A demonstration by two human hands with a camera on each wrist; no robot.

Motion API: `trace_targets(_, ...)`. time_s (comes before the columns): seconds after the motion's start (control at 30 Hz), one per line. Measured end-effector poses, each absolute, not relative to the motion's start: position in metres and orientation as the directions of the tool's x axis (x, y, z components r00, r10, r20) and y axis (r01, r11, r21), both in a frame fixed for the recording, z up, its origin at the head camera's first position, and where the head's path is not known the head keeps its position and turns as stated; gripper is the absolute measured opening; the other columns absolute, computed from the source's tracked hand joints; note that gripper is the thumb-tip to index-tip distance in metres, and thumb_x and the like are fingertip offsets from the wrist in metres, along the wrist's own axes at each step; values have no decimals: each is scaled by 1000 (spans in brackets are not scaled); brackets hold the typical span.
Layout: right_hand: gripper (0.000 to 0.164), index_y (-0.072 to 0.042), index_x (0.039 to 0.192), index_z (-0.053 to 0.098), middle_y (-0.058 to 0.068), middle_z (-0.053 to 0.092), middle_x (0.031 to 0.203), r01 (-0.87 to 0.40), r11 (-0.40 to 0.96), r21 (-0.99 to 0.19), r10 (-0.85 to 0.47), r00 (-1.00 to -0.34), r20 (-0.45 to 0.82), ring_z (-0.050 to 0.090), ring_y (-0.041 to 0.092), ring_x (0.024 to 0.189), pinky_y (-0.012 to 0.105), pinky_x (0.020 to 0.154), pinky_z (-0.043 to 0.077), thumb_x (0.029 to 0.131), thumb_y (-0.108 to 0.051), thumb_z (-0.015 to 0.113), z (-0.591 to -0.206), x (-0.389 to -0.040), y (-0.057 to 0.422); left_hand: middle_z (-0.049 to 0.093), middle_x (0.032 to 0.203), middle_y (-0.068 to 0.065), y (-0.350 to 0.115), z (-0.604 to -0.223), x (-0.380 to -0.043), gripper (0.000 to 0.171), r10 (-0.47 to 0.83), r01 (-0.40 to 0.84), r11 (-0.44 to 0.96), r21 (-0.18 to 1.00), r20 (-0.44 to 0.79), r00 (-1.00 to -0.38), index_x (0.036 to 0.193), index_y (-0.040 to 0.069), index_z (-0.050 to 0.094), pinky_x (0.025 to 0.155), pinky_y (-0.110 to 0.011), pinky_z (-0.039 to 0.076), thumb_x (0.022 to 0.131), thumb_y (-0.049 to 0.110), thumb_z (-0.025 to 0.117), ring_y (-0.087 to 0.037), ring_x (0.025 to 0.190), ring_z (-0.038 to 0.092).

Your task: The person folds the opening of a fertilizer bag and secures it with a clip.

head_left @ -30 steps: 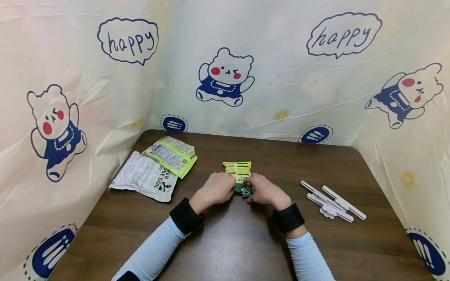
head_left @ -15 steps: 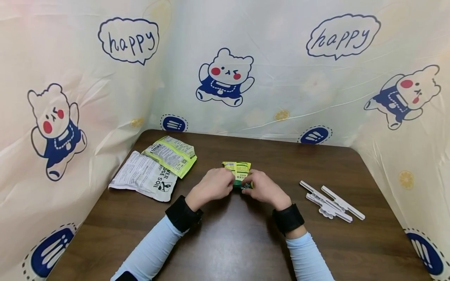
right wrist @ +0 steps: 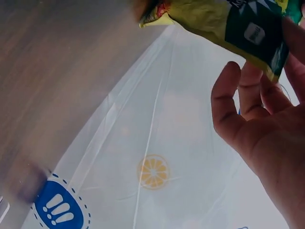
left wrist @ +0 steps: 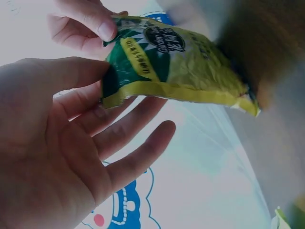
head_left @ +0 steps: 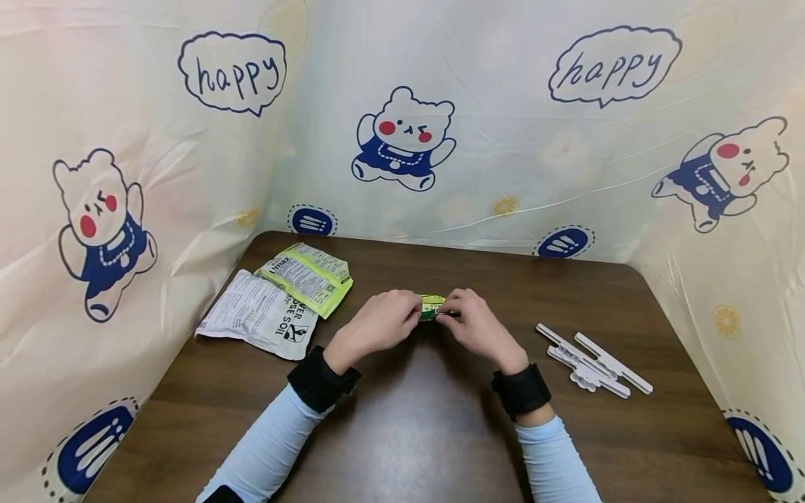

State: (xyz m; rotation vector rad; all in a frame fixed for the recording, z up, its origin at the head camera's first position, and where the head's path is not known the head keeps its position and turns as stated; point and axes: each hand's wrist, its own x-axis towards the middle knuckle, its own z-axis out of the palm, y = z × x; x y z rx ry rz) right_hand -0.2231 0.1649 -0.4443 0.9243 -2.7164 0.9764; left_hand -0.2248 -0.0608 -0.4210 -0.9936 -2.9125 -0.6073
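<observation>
Between both hands is a small yellow-and-green packet [head_left: 432,305], tilted up with its green end toward the person. In the left wrist view the left hand [head_left: 383,320] pinches one corner of the packet [left wrist: 190,67] between thumb and fingers, while the other fingers spread below. The right hand [head_left: 481,327] pinches the opposite corner of that green end; the right wrist view has this packet [right wrist: 214,24] at its top edge, partly cut off. Seen from the head, the hands hide the packet's sides.
On the table's left lie a white bag [head_left: 258,314] and a lime-green bag [head_left: 308,276] that overlaps it. Several white sealing clips [head_left: 594,363] are grouped at the right. A printed curtain [head_left: 503,140] stands around the brown table [head_left: 415,433].
Both hands have moved slightly forward and up with the packet. Its green end has lifted, so the packet, flat before, now tilts and shows less of its face in the head view.
</observation>
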Motion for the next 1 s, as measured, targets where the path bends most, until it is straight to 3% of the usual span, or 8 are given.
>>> trace_targets(0.2,6,-4,102,76,7,67,106,-545,590,-595,-447,-835,321,55,27,101,43,87,46,102,-8,71,-439,-223,165,57,82,4,-64,-416,-224,13,570,604,684,409,215,-793,96,17,67,62,-30,45,108,16,61,-13,69,53)
trace_targets(0.43,6,-4,105,71,7,67,104,-549,557,-623,-424,-833,355,54,27,99,43,84,45,105,-7,66,-435,-221,163,58,84,7,-67,-410,-223,12,552,622,662,418,290,-782,97,17,67,62,-30,46,108,17,61,-10,70,53)
trace_targets(0.73,14,-4,119,67,10,66,112,-520,530,-670,-398,-850,346,58,26,100,48,85,50,108,-10,62,-436,-219,163,57,83,7,-68,-411,-226,15,523,594,689,416,282,-804,99,20,64,61,-30,46,111,22,56,-11,70,54)
trace_targets(1.0,30,-6,139,47,12,63,112,-459,508,-729,-359,-882,304,57,22,79,38,71,48,110,-8,56,-434,-220,167,58,83,7,-68,-415,-230,13,502,569,692,444,271,-821,100,20,64,64,-31,48,111,23,58,-12,73,56)
